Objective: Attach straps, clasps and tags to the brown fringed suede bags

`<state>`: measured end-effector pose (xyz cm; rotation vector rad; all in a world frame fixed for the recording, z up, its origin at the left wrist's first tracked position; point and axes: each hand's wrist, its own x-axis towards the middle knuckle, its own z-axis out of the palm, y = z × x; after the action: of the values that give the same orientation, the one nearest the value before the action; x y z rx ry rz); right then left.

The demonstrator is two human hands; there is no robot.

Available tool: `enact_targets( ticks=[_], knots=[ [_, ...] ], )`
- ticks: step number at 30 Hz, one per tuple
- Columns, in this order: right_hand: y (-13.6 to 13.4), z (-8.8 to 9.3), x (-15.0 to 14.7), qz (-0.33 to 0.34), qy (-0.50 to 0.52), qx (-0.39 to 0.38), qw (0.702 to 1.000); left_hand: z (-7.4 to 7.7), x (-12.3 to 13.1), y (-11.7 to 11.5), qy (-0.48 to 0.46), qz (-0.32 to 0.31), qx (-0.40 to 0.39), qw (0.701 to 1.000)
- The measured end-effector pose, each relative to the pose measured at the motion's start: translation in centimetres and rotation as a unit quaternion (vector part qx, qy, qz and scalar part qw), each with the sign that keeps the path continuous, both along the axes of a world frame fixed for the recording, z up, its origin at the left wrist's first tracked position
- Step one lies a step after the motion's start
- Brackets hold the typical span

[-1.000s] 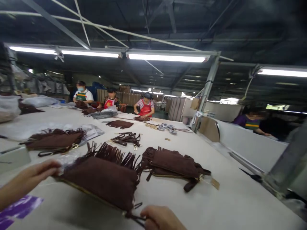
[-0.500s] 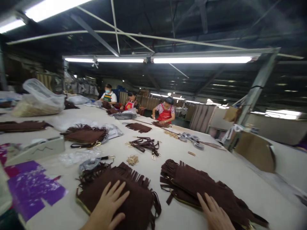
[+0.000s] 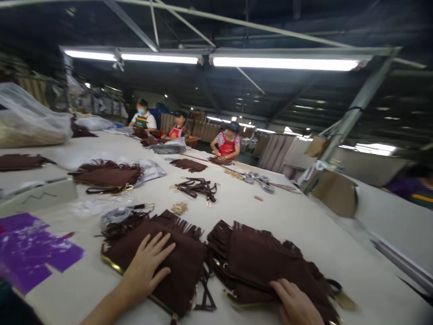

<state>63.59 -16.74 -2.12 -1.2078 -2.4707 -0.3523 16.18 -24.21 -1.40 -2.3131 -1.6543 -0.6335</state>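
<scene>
left hand (image 3: 145, 268) flat on brown fringed bag (image 3: 186, 259), right hand (image 3: 297, 302) on second brown bag (image 3: 260, 257); dark straps (image 3: 199, 187) beyond on white bench (image 3: 304, 216).

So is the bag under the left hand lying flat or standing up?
Flat: the brown bag rests broad side up beneath the spread left hand.

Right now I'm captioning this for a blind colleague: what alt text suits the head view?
A spread left hand rests on a flat, dark brown fringed bag, while the right hand touches similar overlapping bags alongside, on a broad white table. Beyond lie thin brown straps with gold-coloured clasps, and three apron-clad people along the far edge.
</scene>
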Motion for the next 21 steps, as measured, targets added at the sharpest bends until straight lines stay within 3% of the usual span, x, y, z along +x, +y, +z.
enact_targets(
  ticks=[3, 6, 9, 11, 13, 16, 21],
  knots=[
    [-5.9, 1.2, -3.6, -0.028, 0.004, -0.006, 1.000, -0.2, -0.6, 0.9, 0.022, 0.008, 0.002, 1.000],
    [-9.7, 2.2, -6.3, -0.025, 0.055, 0.003, 0.998, -0.4, -1.4, 2.0, 0.041, 0.011, -0.009, 0.999],
    [-12.4, 3.3, -5.7, 0.024, 0.091, -0.005, 0.996, 0.0, -1.3, 2.4, 0.031, 0.019, -0.027, 0.999],
    [-13.6, 3.5, -3.5, 0.007, 0.120, 0.010, 0.993, 0.8, -0.2, 2.0, 0.003, 0.020, -0.023, 1.000],
    [-14.2, 3.2, -0.7, -0.042, 0.145, 0.042, 0.988, 1.8, 2.3, 1.2, -0.028, -0.010, -0.011, 0.999],
    [-14.1, 2.0, 2.7, -0.087, 0.129, 0.067, 0.986, 3.1, 7.8, -0.2, -0.056, -0.101, -0.018, 0.993],
    [-12.6, 1.7, 4.1, -0.096, 0.118, 0.056, 0.987, 4.7, 17.0, -1.6, -0.058, -0.194, -0.115, 0.973]
  ],
)
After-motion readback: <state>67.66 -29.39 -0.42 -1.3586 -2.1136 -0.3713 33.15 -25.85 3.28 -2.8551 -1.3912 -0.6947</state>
